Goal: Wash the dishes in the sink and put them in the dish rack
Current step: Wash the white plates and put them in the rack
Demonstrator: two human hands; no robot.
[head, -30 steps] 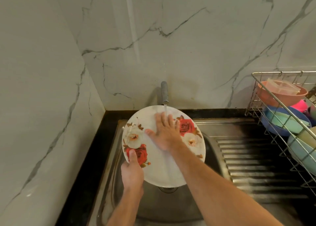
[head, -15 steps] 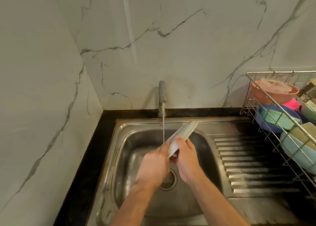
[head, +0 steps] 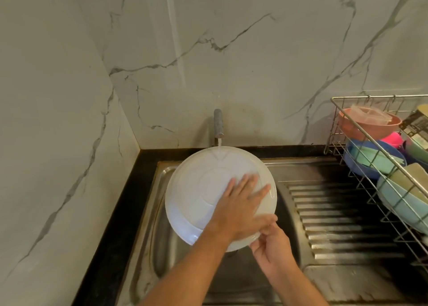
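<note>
The step in hand is rinsing: one white plate is held underside up over the sink, tilted so its far rim sits under the thin stream from the single tap. The left hand lies flat on the plate's back, fingers straight and spread, pressing or rubbing rather than gripping. The right hand holds the plate at its near right rim, its fingers curled round the edge from below.

Judging by this, the back of the plate is getting its wash, and the next move calls for a firm hold at the wet rim, a short drain over the basin, then a carry rightward across the ribbed drainboard to the wire dish rack.

By count: one plate in hand, two hands on it, one rack. In the rack I make out about five coloured bowls, pink, blue, teal and light blue among them, though they overlap and the edge of the view cuts them off. No other dish shows in the basin.
</note>
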